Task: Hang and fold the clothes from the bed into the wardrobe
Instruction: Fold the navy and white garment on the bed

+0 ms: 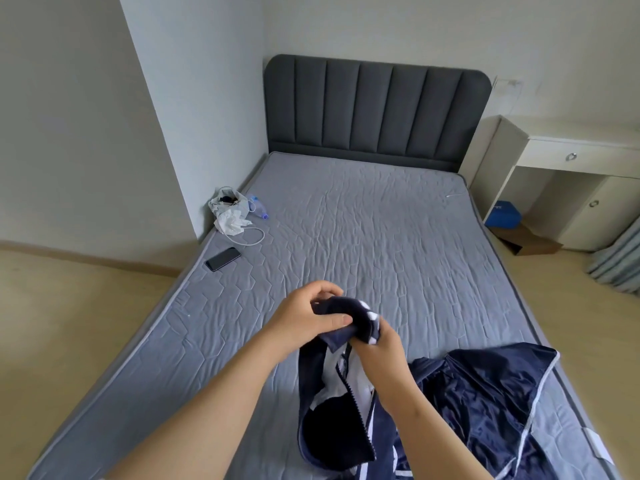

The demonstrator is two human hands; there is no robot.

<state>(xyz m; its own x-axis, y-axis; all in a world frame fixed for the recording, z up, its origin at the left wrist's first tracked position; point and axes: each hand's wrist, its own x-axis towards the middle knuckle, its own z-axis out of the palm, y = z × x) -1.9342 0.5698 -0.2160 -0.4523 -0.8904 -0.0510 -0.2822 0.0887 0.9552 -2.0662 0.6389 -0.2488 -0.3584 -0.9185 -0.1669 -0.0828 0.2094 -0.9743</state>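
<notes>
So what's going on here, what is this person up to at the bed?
A person at the bed grips the collar end of a navy and white zip jacket with the left hand and the right hand, its top raised off the mattress. A shiny navy garment lies spread to its right. A phone, a cable and a white bag sit near the bed's left edge. No wardrobe is in view.

Phone point(223, 258), cable point(255, 238), white bag point(231, 211) clustered; desk point(571, 157) right.
</notes>
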